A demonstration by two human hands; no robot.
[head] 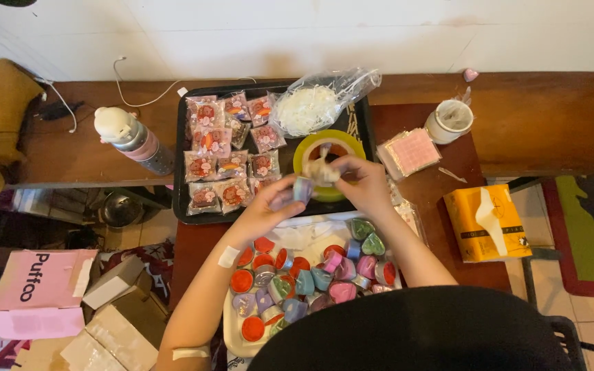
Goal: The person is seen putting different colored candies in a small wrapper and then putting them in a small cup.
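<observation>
My left hand [269, 206] holds a small blue-lilac tin [302, 187] above the near edge of the black tray [180, 199]. My right hand [364, 184] pinches a tuft of white shredded filling [322, 170] right against that tin. Both hands hover over a yellow-green bowl [352, 145] with a red inside. Below my wrists a white tray [232, 330] is packed with several small heart-shaped and round tins [324, 275] in red, purple, teal, pink and green.
The black tray holds several wrapped sweets [214, 141] and a clear bag of white shreds [311, 106]. A bottle [135, 141], a white cup [450, 120], a pink packet stack [410, 151] and a yellow tissue box [486, 223] stand around. Cardboard boxes [42, 292] lie at the floor left.
</observation>
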